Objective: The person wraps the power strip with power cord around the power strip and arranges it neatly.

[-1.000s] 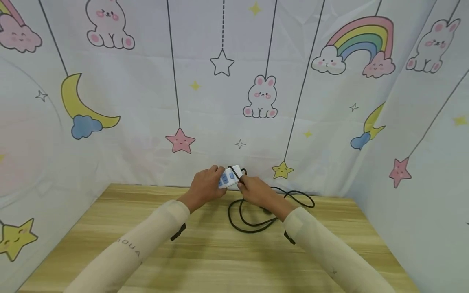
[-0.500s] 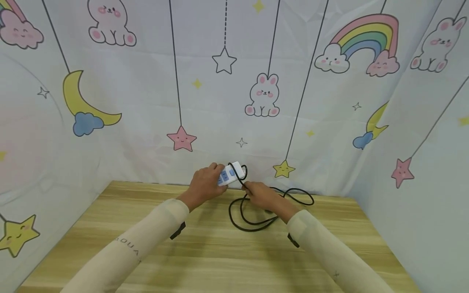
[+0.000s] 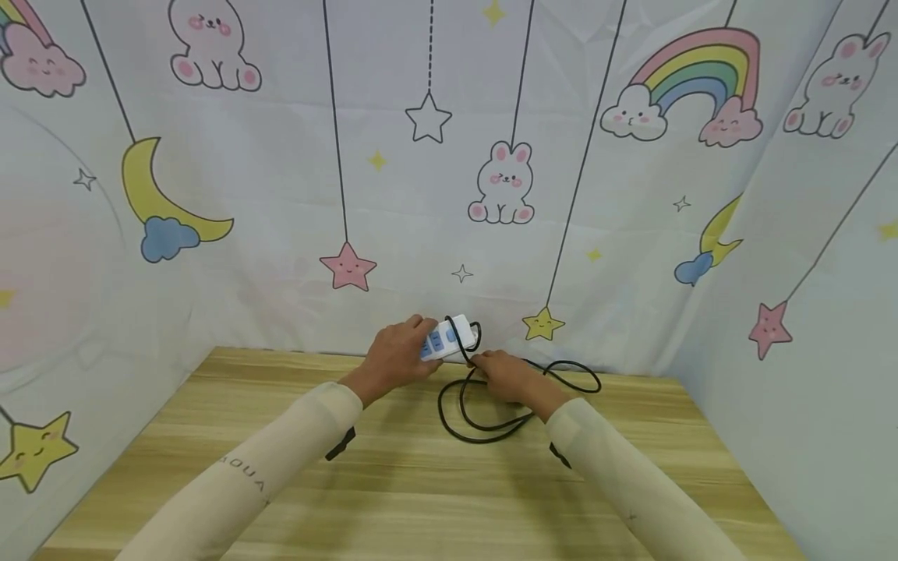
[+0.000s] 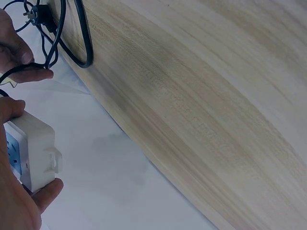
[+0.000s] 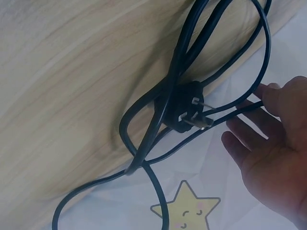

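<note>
In the head view a white power strip [image 3: 438, 343] with blue sockets is held tilted near the back edge of the table. My left hand [image 3: 396, 354] grips one end of it, thumb below and fingers over the top, as the left wrist view also shows. A black cord [image 3: 484, 442] wraps across the strip's far end. Just right of the strip, my right hand [image 3: 508, 374] pinches this cord between thumb and fingers. Beside that hand in the right wrist view, a black plug [image 5: 180, 108] with metal prongs lies among the cord's loops.
The loose cord lies in coils on the wood-grain table [image 3: 393, 483], under and to the right of my right hand. A white cloth [image 3: 281, 195] printed with stars, rabbits and rainbows rises behind the table and along both sides.
My right hand has shifted slightly down and right from the strip, drawing the cord along. The strip has moved a little to the right in my left hand's grip.
</note>
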`<action>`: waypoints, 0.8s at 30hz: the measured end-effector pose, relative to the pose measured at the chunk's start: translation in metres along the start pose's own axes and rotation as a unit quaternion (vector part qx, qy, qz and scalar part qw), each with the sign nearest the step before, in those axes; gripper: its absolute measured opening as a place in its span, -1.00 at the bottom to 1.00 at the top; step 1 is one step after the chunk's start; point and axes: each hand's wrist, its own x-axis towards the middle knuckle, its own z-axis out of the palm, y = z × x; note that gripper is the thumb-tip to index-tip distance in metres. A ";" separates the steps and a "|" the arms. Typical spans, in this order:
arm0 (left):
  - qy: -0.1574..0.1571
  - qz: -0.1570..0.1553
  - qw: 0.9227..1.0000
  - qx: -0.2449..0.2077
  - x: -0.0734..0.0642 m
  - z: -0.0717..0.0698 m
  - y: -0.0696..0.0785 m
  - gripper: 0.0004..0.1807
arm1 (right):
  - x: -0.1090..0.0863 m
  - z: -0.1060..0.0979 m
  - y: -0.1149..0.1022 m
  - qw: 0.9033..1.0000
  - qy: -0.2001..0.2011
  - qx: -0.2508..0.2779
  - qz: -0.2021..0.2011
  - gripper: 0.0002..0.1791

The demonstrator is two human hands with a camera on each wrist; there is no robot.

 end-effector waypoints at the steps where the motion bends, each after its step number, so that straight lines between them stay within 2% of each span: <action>1: -0.001 0.003 1.000 -0.001 0.000 0.000 0.000 -0.28 | -0.003 -0.003 -0.003 1.000 -0.001 -0.004 0.002 -0.57; 6: 0.000 0.018 1.000 -0.010 -0.001 -0.002 -0.001 -0.27 | -0.010 -0.010 -0.010 0.999 -0.001 -0.044 0.010 -0.56; 11: 0.011 0.038 0.999 -0.019 -0.001 -0.002 -0.004 -0.27 | -0.007 -0.011 0.001 0.997 0.004 -0.074 0.014 -0.58; 15: 0.009 0.053 0.998 -0.022 -0.001 -0.003 -0.004 -0.25 | -0.002 -0.010 0.011 0.995 0.011 -0.098 0.019 -0.68; 20: -0.003 0.070 0.997 -0.020 -0.003 -0.003 -0.004 -0.24 | 0.001 -0.013 0.012 0.994 0.022 -0.108 0.017 -0.84; 21: -0.004 0.073 0.997 -0.020 -0.003 -0.003 -0.004 -0.24 | 0.006 -0.009 0.017 0.992 0.038 -0.117 0.007 -0.85; 24: -0.005 0.083 0.996 -0.019 -0.004 -0.004 -0.004 -0.24 | 0.009 -0.011 0.014 0.991 0.047 -0.121 0.017 -0.83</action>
